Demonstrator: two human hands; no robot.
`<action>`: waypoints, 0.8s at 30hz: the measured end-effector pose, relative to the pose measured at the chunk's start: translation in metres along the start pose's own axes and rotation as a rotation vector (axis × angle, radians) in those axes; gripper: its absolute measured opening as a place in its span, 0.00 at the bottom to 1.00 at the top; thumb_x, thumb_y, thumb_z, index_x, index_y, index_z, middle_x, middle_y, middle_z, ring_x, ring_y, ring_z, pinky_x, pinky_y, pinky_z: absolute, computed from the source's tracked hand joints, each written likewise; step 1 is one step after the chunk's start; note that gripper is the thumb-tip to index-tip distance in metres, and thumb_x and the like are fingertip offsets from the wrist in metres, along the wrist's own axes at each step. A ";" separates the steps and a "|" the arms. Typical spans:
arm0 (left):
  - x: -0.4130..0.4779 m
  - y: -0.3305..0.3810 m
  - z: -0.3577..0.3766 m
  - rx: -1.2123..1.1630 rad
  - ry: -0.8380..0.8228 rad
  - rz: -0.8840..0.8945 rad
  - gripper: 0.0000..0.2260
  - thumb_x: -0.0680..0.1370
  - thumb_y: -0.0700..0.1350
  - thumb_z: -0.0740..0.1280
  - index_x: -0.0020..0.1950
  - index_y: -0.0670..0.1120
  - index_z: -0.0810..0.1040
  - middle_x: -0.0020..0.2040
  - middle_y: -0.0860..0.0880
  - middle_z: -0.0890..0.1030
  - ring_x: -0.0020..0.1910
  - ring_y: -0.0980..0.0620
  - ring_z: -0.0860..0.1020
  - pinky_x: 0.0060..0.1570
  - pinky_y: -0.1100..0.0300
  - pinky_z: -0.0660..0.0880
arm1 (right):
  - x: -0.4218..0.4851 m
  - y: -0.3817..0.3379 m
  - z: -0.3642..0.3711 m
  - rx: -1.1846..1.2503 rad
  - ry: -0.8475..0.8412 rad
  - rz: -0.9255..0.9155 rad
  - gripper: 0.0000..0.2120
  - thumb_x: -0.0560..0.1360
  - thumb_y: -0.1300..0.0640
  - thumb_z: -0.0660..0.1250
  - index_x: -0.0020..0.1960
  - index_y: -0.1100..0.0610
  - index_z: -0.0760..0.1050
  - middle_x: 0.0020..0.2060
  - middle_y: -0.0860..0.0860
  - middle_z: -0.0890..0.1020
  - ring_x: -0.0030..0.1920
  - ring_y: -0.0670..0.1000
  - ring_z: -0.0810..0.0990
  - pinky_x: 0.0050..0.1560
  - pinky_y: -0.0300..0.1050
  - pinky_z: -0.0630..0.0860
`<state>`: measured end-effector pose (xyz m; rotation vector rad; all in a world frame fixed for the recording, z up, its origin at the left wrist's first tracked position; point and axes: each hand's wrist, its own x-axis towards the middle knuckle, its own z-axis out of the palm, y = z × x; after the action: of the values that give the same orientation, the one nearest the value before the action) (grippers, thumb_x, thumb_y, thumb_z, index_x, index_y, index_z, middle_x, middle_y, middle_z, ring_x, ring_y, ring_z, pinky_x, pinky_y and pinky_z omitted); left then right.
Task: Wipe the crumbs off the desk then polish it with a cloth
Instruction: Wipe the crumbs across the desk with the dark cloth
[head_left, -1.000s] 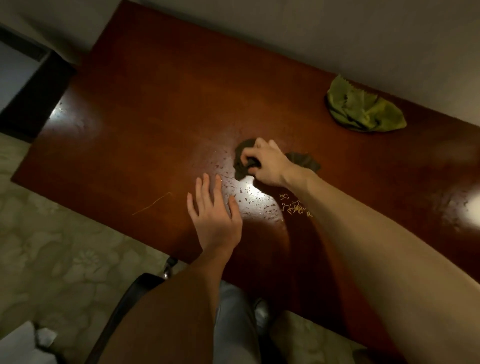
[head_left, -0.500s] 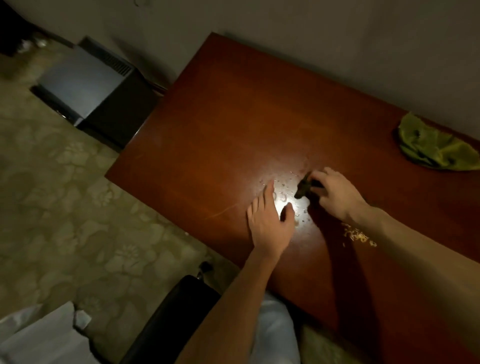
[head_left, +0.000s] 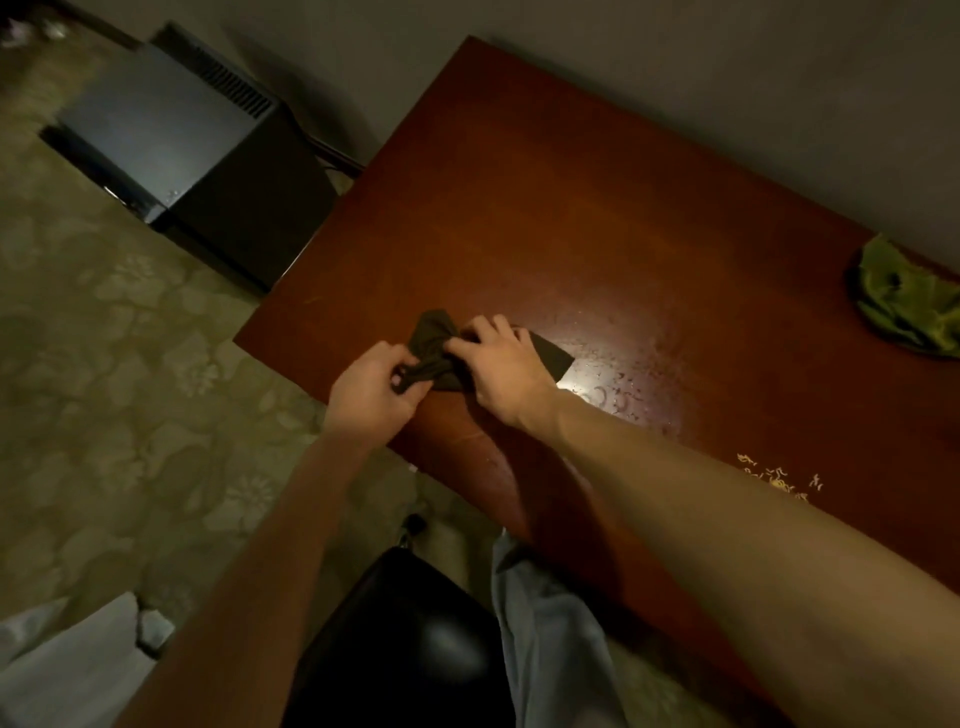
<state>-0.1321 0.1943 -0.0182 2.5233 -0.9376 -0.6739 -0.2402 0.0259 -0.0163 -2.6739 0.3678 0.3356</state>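
Seen from my head camera, both my hands work a dark cloth (head_left: 441, 348) at the near-left corner of the reddish wooden surface (head_left: 597, 218). My left hand (head_left: 371, 387) is closed with its fingers pinched around a twisted end of the cloth, right at the front edge of the surface. My right hand (head_left: 506, 366) is curled over the other part of the cloth, fingertips gripping the bunched middle while a flat corner of the fabric sticks out from beneath my palm toward the right. The cloth rests on the wood close to the left corner, with floor just beyond the edge. A scatter of pale crumbs (head_left: 776, 475) lies well to the right, near the front edge and just beyond my right forearm, with small specks glinting in the bright reflection between the crumbs and the cloth. A crumpled green cloth (head_left: 906, 304) sits at the far right, near the wall, cut off by the frame. The wide middle and back of the wood lie open. To the left of the surface stands a dark boxy cabinet (head_left: 197, 140) on patterned carpet (head_left: 130, 338); a black chair seat (head_left: 410, 639) is below me. No readable writing or labels show anywhere.
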 end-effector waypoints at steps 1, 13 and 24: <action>-0.003 -0.005 -0.001 0.002 -0.042 -0.023 0.07 0.78 0.50 0.73 0.46 0.52 0.76 0.46 0.53 0.74 0.43 0.52 0.76 0.41 0.57 0.69 | -0.004 -0.004 0.006 -0.022 0.010 -0.005 0.25 0.77 0.62 0.69 0.73 0.49 0.73 0.69 0.57 0.69 0.68 0.62 0.65 0.67 0.63 0.68; -0.006 0.068 0.017 0.325 -0.492 -0.011 0.11 0.75 0.51 0.75 0.44 0.49 0.74 0.43 0.50 0.76 0.47 0.46 0.79 0.43 0.54 0.76 | -0.086 0.011 0.041 0.241 0.187 0.104 0.15 0.81 0.47 0.67 0.56 0.56 0.86 0.54 0.52 0.77 0.58 0.56 0.72 0.57 0.55 0.76; -0.044 0.143 0.078 0.535 -0.513 0.265 0.17 0.76 0.47 0.72 0.63 0.48 0.75 0.61 0.46 0.78 0.58 0.42 0.79 0.54 0.52 0.76 | -0.191 0.038 0.050 0.090 0.077 0.371 0.25 0.75 0.58 0.72 0.71 0.51 0.71 0.66 0.57 0.69 0.66 0.62 0.67 0.64 0.60 0.72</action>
<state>-0.2764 0.1095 0.0007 2.6192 -1.8021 -1.1354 -0.4390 0.0537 -0.0199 -2.5263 0.8860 0.3153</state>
